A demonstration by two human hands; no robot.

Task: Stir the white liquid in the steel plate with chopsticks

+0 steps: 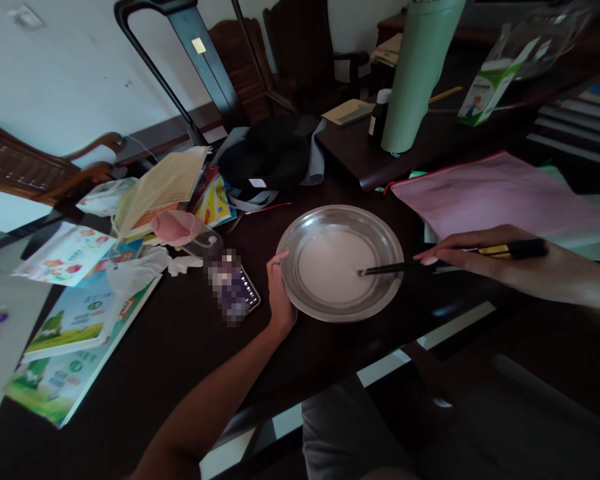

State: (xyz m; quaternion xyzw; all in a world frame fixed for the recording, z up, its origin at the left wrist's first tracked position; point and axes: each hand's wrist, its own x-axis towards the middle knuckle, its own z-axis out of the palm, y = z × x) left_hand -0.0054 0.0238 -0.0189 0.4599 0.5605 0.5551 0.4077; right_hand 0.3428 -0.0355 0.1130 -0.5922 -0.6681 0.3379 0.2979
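Observation:
A round metal plate (380, 233) with white liquid in it sits on the dark table (180, 360). My left hand (280, 293) grips the plate's left rim, fingers curled against it. My right hand (480, 257) is closed round a pair of dark chopsticks (400, 268). Their tips rest in the white liquid near the plate's middle.
A phone (235, 290) lies just left of the plate. Books and papers (75, 333) cover the table's left end. A pink folder (500, 193) lies to the right, a tall green bottle (415, 73) stands behind, and a black bag (270, 153) is at the back.

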